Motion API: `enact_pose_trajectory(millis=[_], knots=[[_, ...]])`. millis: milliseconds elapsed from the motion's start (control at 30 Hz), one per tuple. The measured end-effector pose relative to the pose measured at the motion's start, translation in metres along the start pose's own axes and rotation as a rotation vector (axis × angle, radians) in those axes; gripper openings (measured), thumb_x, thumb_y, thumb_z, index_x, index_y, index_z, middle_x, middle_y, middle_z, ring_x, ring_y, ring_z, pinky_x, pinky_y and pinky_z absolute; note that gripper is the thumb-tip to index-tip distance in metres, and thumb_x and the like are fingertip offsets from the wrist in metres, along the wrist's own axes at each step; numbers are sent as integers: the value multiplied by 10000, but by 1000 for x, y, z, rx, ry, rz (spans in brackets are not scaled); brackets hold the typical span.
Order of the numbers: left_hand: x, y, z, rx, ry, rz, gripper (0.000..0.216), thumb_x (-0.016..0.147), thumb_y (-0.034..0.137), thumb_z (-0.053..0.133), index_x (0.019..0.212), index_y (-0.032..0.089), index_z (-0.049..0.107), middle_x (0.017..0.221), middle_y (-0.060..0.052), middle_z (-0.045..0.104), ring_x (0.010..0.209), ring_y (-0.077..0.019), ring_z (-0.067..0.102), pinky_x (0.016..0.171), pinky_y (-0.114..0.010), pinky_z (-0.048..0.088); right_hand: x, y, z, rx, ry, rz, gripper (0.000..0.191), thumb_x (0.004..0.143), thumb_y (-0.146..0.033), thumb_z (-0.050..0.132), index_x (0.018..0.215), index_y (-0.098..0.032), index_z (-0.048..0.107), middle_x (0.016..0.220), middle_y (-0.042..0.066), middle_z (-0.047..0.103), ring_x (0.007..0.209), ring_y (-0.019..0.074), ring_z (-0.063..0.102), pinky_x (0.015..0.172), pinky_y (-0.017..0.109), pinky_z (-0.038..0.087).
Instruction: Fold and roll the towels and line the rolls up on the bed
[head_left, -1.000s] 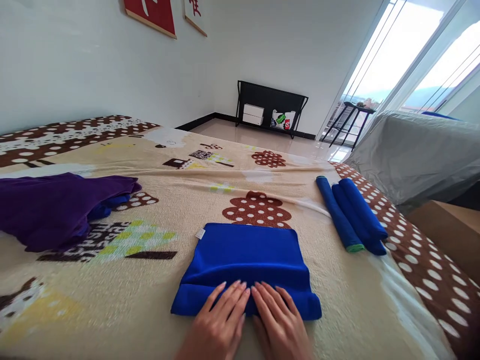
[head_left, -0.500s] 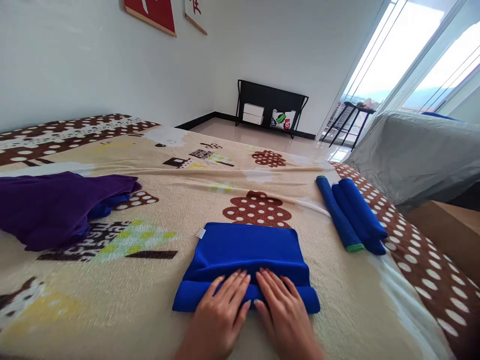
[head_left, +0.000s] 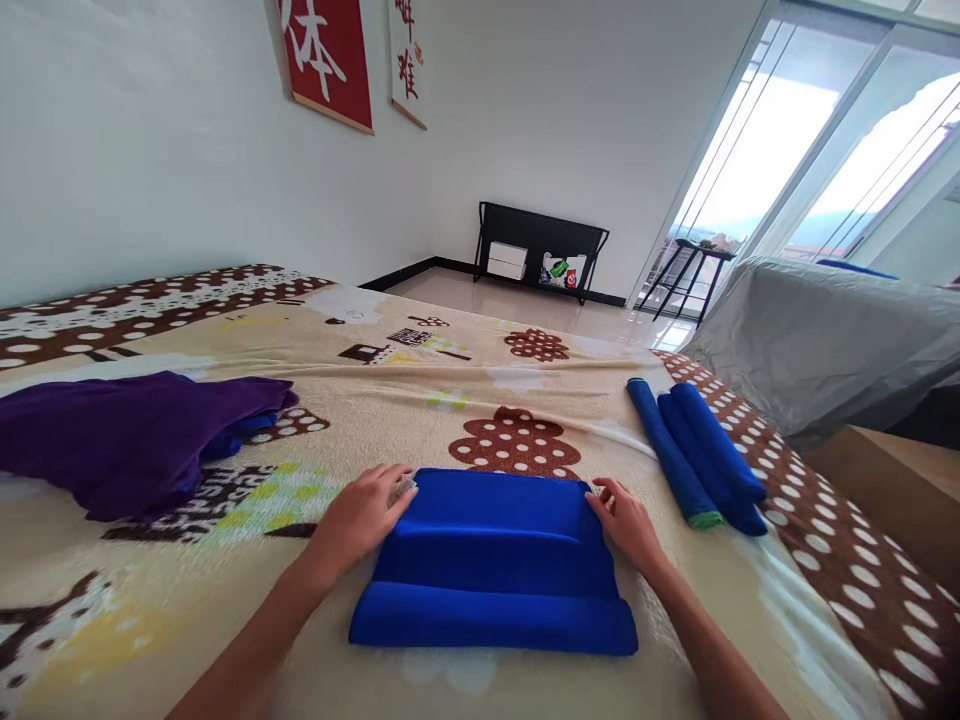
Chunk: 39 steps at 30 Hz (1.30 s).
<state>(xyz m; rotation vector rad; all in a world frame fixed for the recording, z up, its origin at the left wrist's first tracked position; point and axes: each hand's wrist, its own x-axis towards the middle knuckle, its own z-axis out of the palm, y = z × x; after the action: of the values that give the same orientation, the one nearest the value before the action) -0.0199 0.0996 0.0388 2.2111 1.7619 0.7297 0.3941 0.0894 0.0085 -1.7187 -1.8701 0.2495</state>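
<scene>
A blue towel (head_left: pixel 495 560) lies in front of me, its near end rolled into a thick fold and its far part flat. At its far left corner, by a small pale tag, my left hand (head_left: pixel 369 512) pinches the edge between thumb and fingers. My right hand (head_left: pixel 624 518) has its thumb and fingers closed on the far right corner. Both forearms reach past the rolled end on either side.
Several rolled blue towels (head_left: pixel 667 450) lie on the right of the patterned blanket (head_left: pixel 360 400). A purple cloth pile (head_left: pixel 127 435) with blue cloth beneath it is on the left. Beyond stand a black rack (head_left: pixel 540 245), a stool (head_left: pixel 694 275) and a cardboard box (head_left: pixel 885 490).
Both hands have left the rolled near end, spread apart and moved forward to the towel's far corners. The far part now lies flatter. The view has tilted up slightly.
</scene>
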Motion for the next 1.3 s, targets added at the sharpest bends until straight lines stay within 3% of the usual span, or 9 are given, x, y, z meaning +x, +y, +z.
enact_pose_trajectory(millis=[167, 300, 533, 800, 933, 1033, 1133, 1233, 1300], knots=[[34, -9, 15, -36, -51, 66, 180, 871, 325, 521, 844, 197, 645, 898, -41, 664, 833, -188, 632, 793, -306, 485, 30, 5, 13, 43, -67, -62, 274, 900, -404, 504, 913, -215, 702, 702, -7, 649, 667, 158, 609, 661, 263, 440], [36, -17, 21, -71, -49, 63, 164, 876, 294, 495, 942, 196, 608, 848, -20, 622, 813, -174, 604, 791, -301, 470, 28, 14, 19, 69, -48, -44, 355, 927, -489, 478, 918, -203, 689, 671, -6, 623, 632, 155, 573, 646, 267, 412], [40, -22, 32, -90, -53, 82, 156, 893, 316, 480, 881, 210, 594, 916, -29, 615, 855, -184, 599, 814, -321, 466, 33, 28, 31, 101, 7, 27, 524, 904, -677, 436, 908, -221, 695, 586, -29, 557, 547, 144, 515, 579, 259, 384], [53, -20, 30, 20, 76, 59, 136, 901, 289, 472, 919, 212, 583, 1049, -63, 597, 1055, -251, 557, 910, -410, 393, 45, 25, 31, 82, 30, 3, 509, 935, -651, 382, 904, -221, 652, 577, -34, 550, 526, 144, 513, 551, 254, 373], [54, -23, 39, 72, 101, 12, 137, 899, 268, 484, 903, 205, 605, 1048, -76, 635, 1035, -271, 579, 900, -436, 393, 42, 25, 35, 22, 21, -22, 477, 960, -607, 368, 925, -225, 651, 589, -19, 574, 559, 168, 551, 581, 274, 394], [47, -17, 37, 98, 130, 43, 241, 950, 266, 412, 1041, 192, 622, 1160, -111, 643, 1126, -278, 567, 963, -452, 376, 40, 17, 28, -20, 44, -53, 503, 996, -547, 309, 1094, -197, 656, 768, 57, 673, 721, 216, 632, 713, 337, 467], [37, 0, 28, 92, 47, 218, 355, 991, 369, 403, 1290, 253, 557, 1401, -68, 568, 1324, -222, 478, 1095, -396, 316, 33, -4, 17, -37, 19, -174, 482, 992, -524, 379, 1322, -240, 586, 1236, 112, 656, 1147, 254, 601, 1007, 414, 422], [28, 15, 27, 125, -211, 445, 557, 967, 542, 443, 1488, 364, 362, 1594, -3, 360, 1448, -214, 358, 1171, -398, 249, 22, -25, 14, -53, -250, -367, 568, 959, -568, 482, 1488, -376, 408, 1542, 17, 429, 1410, 230, 404, 1157, 427, 305], [25, 13, 32, 181, -302, 480, 631, 951, 605, 431, 1526, 408, 263, 1620, 6, 281, 1466, -231, 336, 1178, -437, 244, 16, -29, 18, -94, -413, -392, 634, 962, -607, 453, 1537, -394, 293, 1608, 4, 298, 1473, 234, 304, 1192, 479, 250]])
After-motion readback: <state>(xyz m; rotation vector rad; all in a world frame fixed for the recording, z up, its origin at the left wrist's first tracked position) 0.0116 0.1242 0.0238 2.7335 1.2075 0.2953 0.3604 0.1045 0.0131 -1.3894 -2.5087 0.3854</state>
